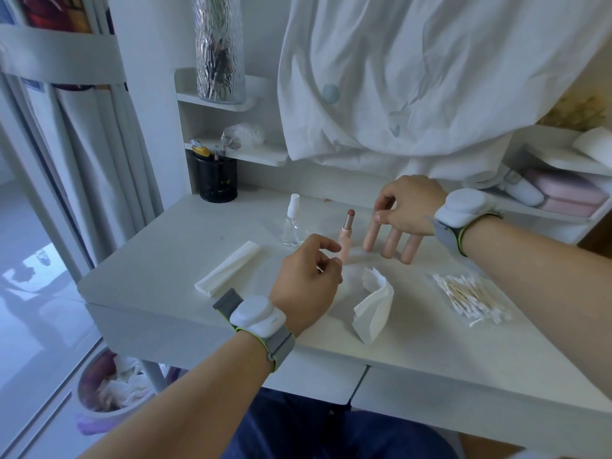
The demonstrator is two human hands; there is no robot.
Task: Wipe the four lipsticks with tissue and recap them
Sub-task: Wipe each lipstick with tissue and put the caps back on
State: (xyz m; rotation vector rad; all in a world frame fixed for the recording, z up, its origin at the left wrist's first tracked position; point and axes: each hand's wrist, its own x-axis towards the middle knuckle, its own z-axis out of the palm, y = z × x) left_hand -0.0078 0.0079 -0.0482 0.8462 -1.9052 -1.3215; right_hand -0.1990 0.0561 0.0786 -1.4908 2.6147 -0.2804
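Four pink lipsticks stand in a row on the white table. The leftmost lipstick is uncapped and shows a reddish-brown tip. The other three wear pink caps: one under my right hand, a middle one and the rightmost. My right hand pinches the top of the first capped lipstick with thumb and forefinger. My left hand hovers with curled fingers right beside the uncapped lipstick's base; whether it holds anything is hidden. A crumpled white tissue lies in front of the row.
A folded stack of tissues lies at the left, with a clear spray bottle behind it. A bag of cotton swabs sits at the right. A black pen holder stands at the back, under a hanging white cloth. A waste bin is below.
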